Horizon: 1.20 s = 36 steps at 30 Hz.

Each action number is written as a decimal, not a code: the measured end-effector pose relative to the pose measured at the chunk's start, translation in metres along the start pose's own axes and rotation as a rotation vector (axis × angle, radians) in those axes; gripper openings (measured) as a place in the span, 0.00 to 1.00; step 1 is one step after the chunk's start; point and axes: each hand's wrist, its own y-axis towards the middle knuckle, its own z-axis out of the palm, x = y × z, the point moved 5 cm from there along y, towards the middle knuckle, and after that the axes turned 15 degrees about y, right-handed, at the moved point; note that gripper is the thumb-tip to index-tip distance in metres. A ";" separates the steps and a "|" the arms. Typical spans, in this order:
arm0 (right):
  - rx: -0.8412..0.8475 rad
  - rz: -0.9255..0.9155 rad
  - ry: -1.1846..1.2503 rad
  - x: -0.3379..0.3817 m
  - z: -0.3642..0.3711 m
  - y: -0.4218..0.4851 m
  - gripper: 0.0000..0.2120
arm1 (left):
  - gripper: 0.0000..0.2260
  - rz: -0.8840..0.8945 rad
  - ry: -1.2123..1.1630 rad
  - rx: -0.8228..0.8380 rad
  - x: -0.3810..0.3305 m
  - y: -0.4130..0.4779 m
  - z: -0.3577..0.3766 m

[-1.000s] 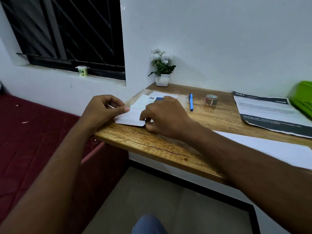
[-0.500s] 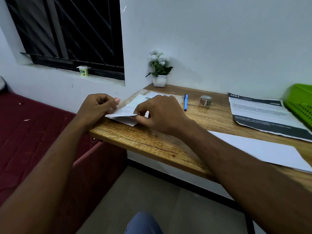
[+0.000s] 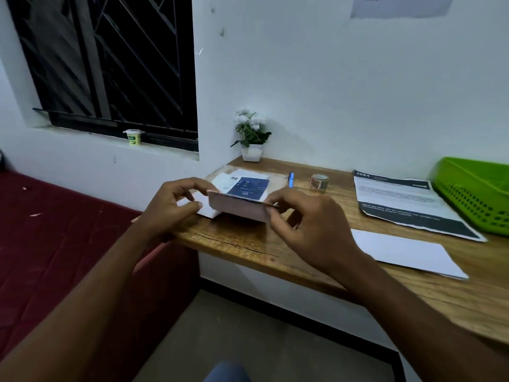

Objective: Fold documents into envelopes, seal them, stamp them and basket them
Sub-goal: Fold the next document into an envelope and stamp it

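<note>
Left hand (image 3: 173, 208): fingers pinched on left edge of paper (image 3: 238, 209) | Right hand (image 3: 308, 230): fingers pinched on its right edge | Paper: folded, held just above table (image 3: 248, 245) at left end, in front of blue sheet (image 3: 248, 187) | Basket (image 3: 473, 194): far right, well apart

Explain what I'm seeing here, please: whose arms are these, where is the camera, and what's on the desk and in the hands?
There is no machine here. These are a person's two bare arms, and the single picture comes from a wide-angle camera worn on their head, looking down. The left hand and right hand each pinch one end of a pale folded sheet of paper, held over the wooden desk. Behind it lies a blue-and-white printed document. Further right are a blue pen, a small roll of tape or stamps, a black-and-white printed page, a blank white sheet and a green plastic basket.
</note>
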 end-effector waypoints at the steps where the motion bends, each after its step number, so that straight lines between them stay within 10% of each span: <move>1: -0.035 0.029 0.066 0.000 -0.008 -0.005 0.06 | 0.12 0.029 -0.054 -0.003 -0.010 -0.004 0.005; 11: -0.360 0.407 0.447 -0.007 -0.093 -0.047 0.04 | 0.05 0.306 -0.129 -0.158 -0.106 0.018 0.045; 36: -0.299 0.683 0.552 -0.065 -0.167 -0.071 0.07 | 0.07 0.413 0.130 -0.091 -0.194 0.149 0.123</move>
